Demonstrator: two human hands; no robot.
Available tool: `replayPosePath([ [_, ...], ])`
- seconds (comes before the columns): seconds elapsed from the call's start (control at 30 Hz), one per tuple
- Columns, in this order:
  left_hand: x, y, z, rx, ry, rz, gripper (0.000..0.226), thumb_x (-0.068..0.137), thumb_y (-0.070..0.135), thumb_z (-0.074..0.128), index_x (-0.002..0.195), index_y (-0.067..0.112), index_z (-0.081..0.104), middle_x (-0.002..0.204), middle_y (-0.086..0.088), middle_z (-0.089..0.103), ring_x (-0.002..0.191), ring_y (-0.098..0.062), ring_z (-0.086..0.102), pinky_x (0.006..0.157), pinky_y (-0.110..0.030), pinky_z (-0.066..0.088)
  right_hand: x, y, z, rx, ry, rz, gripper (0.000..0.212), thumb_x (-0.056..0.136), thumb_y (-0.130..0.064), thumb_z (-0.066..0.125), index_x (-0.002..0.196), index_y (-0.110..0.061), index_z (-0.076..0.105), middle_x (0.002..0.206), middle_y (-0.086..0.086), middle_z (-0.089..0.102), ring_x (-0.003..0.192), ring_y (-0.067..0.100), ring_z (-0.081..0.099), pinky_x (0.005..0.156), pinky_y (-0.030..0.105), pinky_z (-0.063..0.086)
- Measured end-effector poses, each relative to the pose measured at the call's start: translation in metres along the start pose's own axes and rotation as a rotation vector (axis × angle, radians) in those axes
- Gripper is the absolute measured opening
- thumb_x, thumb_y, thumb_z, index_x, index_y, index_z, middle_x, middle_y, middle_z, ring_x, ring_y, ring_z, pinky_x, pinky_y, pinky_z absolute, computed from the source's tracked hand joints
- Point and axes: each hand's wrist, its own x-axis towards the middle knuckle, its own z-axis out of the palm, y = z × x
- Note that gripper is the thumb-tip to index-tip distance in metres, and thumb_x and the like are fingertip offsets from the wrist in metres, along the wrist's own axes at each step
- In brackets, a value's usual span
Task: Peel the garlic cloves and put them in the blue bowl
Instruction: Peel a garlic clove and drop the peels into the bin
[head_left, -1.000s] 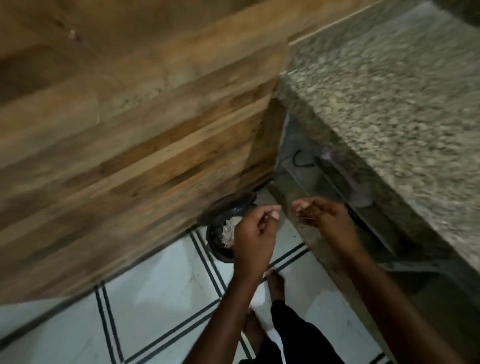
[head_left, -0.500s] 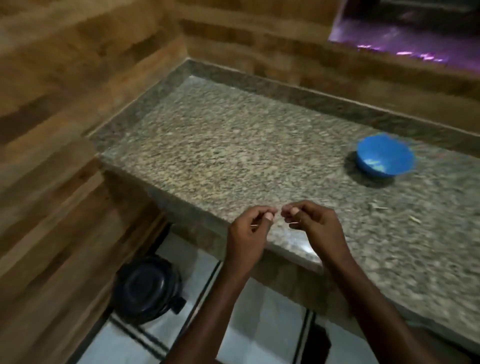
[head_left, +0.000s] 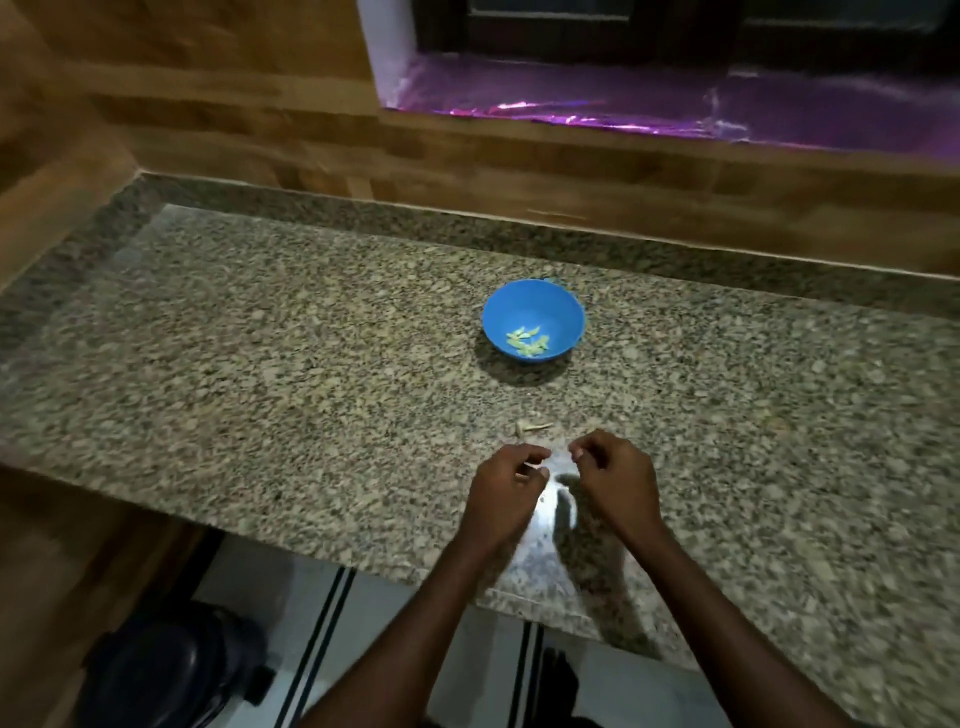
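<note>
Near desk's front edge, both hands pinch, contents unclear; a clove could drop short of blue bowl.

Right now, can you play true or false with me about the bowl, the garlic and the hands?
1. The blue bowl stands upright on the granite counter. True.
2. The bowl has nothing in it. False: several pale peeled cloves lie in its bottom.
3. Both hands are near the counter's front edge, on the near side of the bowl. True: the left hand and right hand are close together there.
4. The right hand rests inside the bowl. False: it is well apart from it.
5. A small garlic scrap lies on the counter between the hands and the bowl. True.
</note>
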Motion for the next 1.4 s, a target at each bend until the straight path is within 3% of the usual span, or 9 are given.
replayPosePath([
  [0.17,0.028,-0.019,0.037,0.384,-0.105,0.122,0.041,0.088,0.018,0.061,0.128,0.010,0.063,0.120,-0.009,0.061,0.112,-0.023,0.057,0.098,-0.036,0.046,0.031,0.034,0.000,-0.179,0.086,0.058,0.018,0.086,-0.019,0.069,0.104,-0.017,0.068,0.096,0.009,0.070,0.090,0.032,0.067,0.076,0.037,0.051],
  [0.23,0.035,-0.023,0.040,0.534,-0.147,0.155,0.041,0.087,0.019,0.060,0.126,0.009,0.061,0.119,-0.011,0.057,0.114,-0.031,0.050,0.096,-0.040,0.045,0.038,0.039,0.001,-0.269,0.071,0.035,0.024,0.085,-0.018,0.070,0.108,-0.013,0.065,0.103,0.011,0.064,0.094,0.034,0.063,0.077,0.038,0.049],
  [0.33,0.039,-0.027,0.041,0.595,-0.151,0.230,0.037,0.085,0.014,0.061,0.122,0.009,0.060,0.117,-0.009,0.053,0.111,-0.031,0.048,0.090,-0.041,0.047,0.046,0.041,0.003,-0.292,0.086,-0.006,0.012,0.086,-0.019,0.068,0.094,-0.012,0.061,0.094,0.011,0.058,0.083,0.035,0.061,0.068,0.038,0.045],
  [0.47,0.043,-0.036,0.037,0.548,-0.147,0.272,0.032,0.085,0.012,0.060,0.116,0.011,0.062,0.114,-0.005,0.054,0.106,-0.027,0.049,0.086,-0.041,0.047,0.061,0.037,0.001,-0.161,0.096,0.018,0.009,0.081,-0.019,0.066,0.074,-0.019,0.060,0.071,0.001,0.061,0.069,0.026,0.062,0.059,0.032,0.041],
  [0.67,0.042,-0.041,0.031,0.450,-0.181,0.259,0.037,0.088,0.014,0.057,0.125,0.009,0.063,0.125,-0.005,0.056,0.111,-0.025,0.046,0.092,-0.032,0.039,0.108,-0.030,-0.001,0.019,0.216,-0.028,0.003,0.084,-0.010,0.074,0.082,-0.010,0.076,0.070,0.003,0.070,0.063,0.013,0.060,0.053,0.013,0.032],
  [0.93,0.048,-0.038,0.017,0.294,-0.213,0.179,0.033,0.093,0.014,0.054,0.123,0.006,0.066,0.119,-0.011,0.064,0.112,-0.028,0.055,0.095,-0.036,0.045,0.182,-0.088,0.028,-0.118,0.105,-0.152,0.007,0.086,-0.008,0.073,0.088,-0.005,0.080,0.087,0.010,0.077,0.081,0.020,0.071,0.083,0.028,0.054],
  [1.03,0.051,-0.036,0.007,0.202,-0.147,0.124,0.032,0.094,0.016,0.052,0.118,0.011,0.071,0.115,-0.007,0.071,0.107,-0.021,0.063,0.094,-0.033,0.051,0.186,-0.084,0.032,-0.184,0.095,-0.157,0.013,0.087,-0.002,0.068,0.090,-0.005,0.080,0.088,0.012,0.077,0.085,0.026,0.072,0.085,0.035,0.057],
  [1.27,0.070,-0.049,-0.024,0.224,0.098,0.100,0.020,0.090,0.015,0.060,0.102,0.018,0.075,0.099,-0.001,0.073,0.089,-0.018,0.067,0.079,-0.031,0.053,0.114,-0.062,0.015,-0.104,0.212,-0.181,0.012,0.090,-0.013,0.069,0.084,-0.006,0.076,0.071,0.007,0.071,0.061,0.020,0.061,0.059,0.023,0.035],
  [1.4,0.082,-0.043,-0.026,0.253,0.072,0.067,0.027,0.090,0.021,0.069,0.116,0.017,0.069,0.109,0.001,0.065,0.088,-0.010,0.060,0.074,-0.017,0.040,0.069,-0.030,0.028,-0.061,0.155,-0.011,0.005,0.085,-0.011,0.071,0.086,-0.011,0.076,0.065,0.002,0.067,0.054,0.006,0.052,0.050,0.015,0.031],
])
